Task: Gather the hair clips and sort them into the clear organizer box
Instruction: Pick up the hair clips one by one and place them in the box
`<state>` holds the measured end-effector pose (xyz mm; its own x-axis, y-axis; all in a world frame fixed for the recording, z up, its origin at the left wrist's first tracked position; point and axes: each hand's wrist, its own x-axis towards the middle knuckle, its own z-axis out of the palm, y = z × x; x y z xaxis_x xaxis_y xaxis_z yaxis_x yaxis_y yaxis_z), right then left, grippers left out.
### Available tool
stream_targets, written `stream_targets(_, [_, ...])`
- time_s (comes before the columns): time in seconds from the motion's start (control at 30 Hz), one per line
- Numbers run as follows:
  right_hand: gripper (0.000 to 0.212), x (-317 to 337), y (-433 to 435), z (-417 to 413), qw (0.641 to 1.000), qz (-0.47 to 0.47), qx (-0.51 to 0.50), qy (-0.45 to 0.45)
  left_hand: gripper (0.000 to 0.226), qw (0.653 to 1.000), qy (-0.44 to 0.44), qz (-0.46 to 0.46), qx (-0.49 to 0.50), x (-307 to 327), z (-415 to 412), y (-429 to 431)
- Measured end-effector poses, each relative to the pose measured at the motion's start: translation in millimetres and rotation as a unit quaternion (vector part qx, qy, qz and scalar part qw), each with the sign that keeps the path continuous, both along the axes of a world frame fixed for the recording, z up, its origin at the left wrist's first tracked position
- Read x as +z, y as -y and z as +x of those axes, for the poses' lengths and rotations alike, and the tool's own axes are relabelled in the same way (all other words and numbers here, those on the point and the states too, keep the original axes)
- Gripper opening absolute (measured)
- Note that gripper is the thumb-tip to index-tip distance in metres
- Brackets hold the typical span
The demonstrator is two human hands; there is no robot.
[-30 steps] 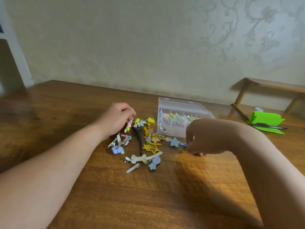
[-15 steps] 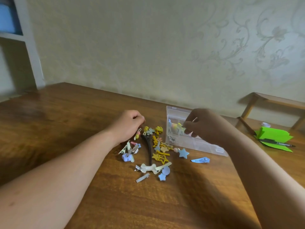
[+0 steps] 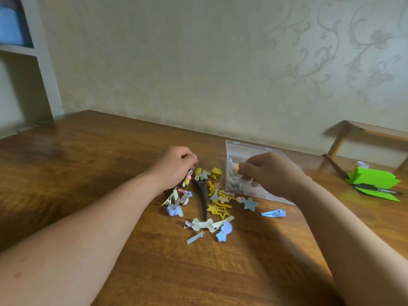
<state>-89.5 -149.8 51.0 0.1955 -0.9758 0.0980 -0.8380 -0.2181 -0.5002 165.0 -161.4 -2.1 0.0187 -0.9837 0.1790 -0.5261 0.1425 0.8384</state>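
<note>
Colourful hair clips lie heaped on the wood just left of the clear organizer box, which holds several.

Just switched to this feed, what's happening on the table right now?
A person is sorting a pile of hair clips on a wooden table into a clear organizer box. The right hand is over the box, fingers pinched as if placing something; what it holds is not clear. The left hand is at the far side of the pile with a small yellow and pink clip at its fingertips. A blue snap clip lies apart near the box. Most clips are still loose.
</note>
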Motion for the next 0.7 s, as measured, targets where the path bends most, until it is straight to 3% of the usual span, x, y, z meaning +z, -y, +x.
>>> stream_targets(0.27, [0.024,17.8,-5.6,-28.0,0.998,-0.042,0.003,0.038,0.024,1.000,0.013,-0.007,0.006,-0.2,-0.4,-2.8])
stream_targets(0.4, [0.017,35.1,-17.7,-36.1,0.997,-0.044,0.053,-0.023,0.025,1.000,0.020,-0.014,0.009,-1.0,-1.0,-2.9])
stream_targets(0.57, [0.010,45.6,-26.8,-41.4,0.983,0.054,0.132,-0.114,0.024,0.999,0.027,-0.018,0.014,-1.4,0.0,-2.3])
stream_targets(0.7, [0.007,45.1,-31.3,-42.7,0.966,0.123,0.139,-0.183,0.024,1.000,0.019,-0.020,0.011,0.0,-2.6,-5.1])
